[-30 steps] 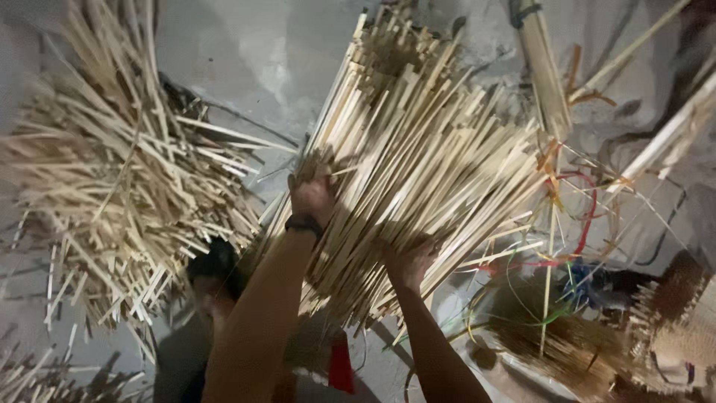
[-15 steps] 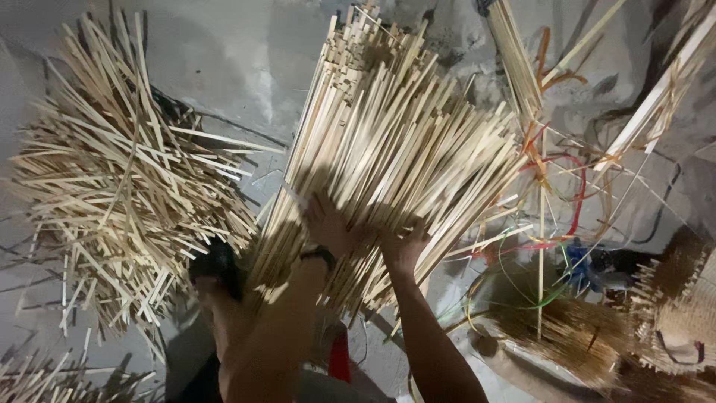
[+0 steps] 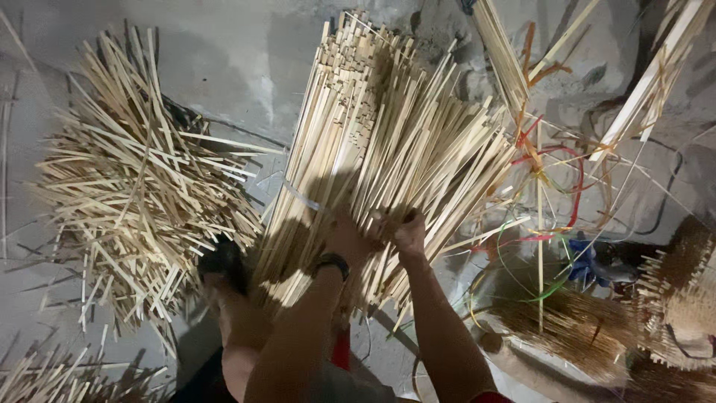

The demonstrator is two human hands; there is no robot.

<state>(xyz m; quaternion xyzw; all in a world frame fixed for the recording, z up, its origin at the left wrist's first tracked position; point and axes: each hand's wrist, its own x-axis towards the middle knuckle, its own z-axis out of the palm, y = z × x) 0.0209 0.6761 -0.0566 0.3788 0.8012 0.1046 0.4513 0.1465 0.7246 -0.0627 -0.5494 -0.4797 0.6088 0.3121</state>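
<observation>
A big sheaf of long pale bamboo sticks (image 3: pixel 388 134) lies on the grey floor, fanning away from me. My left hand (image 3: pixel 344 237), with a dark band on the wrist, is pushed into the near end of the sheaf, its fingers hidden among the sticks. My right hand (image 3: pixel 409 230) grips a few sticks of the same sheaf just to the right. My foot in a dark sandal (image 3: pixel 222 263) rests beside the sheaf's lower left edge.
A loose, tangled pile of shorter sticks (image 3: pixel 134 201) spreads on the left. More sticks (image 3: pixel 52 377) lie at the bottom left. Coloured cords (image 3: pixel 548 175) and tied stick bundles (image 3: pixel 649 82) clutter the right, with brush-like bundles (image 3: pixel 671 298) at the far right.
Both hands have slid down toward the near end of the sheaf and come closer together. The view has shifted slightly.
</observation>
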